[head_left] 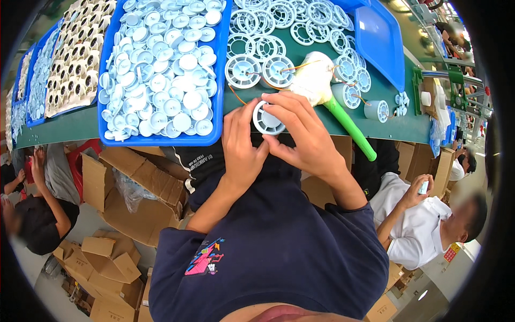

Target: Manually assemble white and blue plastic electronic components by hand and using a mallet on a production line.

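Between my two hands, at the table's near edge, is a round pale-blue plastic housing [268, 122] with a slotted, spoked face turned up. My left hand [241, 144] grips its left side with bent fingers. From the right, my right hand [307, 135] closes around it, fingertips on the upper rim and thumb below. An orange wire [236, 95] shows just beyond my left fingers. Just past my hands stand two similar housings with wires, one on the left [243, 71] and one on the right [278, 71]. A mallet with a white wrapped head [312, 78] and green handle [351, 130] lies beside my right hand.
Left of my hands, a blue tray [161, 141] holds heaped pale-blue discs [166, 70]. Slotted rings [241, 46] lie at the back of the green table [394, 124]. Several wired housings [375, 110] sit rightward, below a blue tray [380, 45]. Cardboard boxes [115, 257] and co-workers flank me.
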`<act>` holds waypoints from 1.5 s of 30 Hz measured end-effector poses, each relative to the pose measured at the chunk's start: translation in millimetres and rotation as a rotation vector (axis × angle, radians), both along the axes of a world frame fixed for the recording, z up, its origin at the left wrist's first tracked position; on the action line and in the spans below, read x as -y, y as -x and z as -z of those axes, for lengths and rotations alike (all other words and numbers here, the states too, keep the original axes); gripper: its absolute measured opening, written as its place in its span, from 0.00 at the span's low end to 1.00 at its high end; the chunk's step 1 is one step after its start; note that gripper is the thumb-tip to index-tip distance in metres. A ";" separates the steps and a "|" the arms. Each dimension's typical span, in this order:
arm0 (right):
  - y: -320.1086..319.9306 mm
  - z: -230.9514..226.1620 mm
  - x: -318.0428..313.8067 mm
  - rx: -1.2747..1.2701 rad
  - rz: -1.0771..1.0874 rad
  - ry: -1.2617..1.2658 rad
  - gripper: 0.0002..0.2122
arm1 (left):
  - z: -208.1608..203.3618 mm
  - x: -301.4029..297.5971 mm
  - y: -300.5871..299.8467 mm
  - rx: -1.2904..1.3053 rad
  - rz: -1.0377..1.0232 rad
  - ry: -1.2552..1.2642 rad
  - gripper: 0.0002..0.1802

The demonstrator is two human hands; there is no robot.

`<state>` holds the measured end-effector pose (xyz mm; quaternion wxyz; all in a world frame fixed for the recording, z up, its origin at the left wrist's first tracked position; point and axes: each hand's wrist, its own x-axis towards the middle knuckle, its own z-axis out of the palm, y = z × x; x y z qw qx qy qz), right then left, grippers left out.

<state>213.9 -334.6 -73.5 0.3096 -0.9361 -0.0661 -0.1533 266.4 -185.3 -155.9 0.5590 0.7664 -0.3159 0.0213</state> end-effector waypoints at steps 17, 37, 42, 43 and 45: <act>32.1 -5.0 12.9 0.105 0.373 0.039 0.20 | -9.3 3.0 4.1 -0.020 0.006 0.054 0.41; 70.7 47.0 38.5 0.043 0.847 0.322 0.19 | -17.6 11.8 -9.9 -0.136 0.170 0.065 0.38; 70.1 37.9 49.8 0.039 0.793 0.379 0.15 | -15.7 11.3 -15.2 -0.134 0.210 0.054 0.38; 69.1 32.8 47.8 0.024 0.832 0.295 0.14 | -16.1 11.4 -15.8 -0.133 0.224 0.049 0.38; 67.1 14.5 43.9 -0.020 0.899 0.121 0.14 | -16.0 13.4 -16.7 -0.137 0.234 0.054 0.38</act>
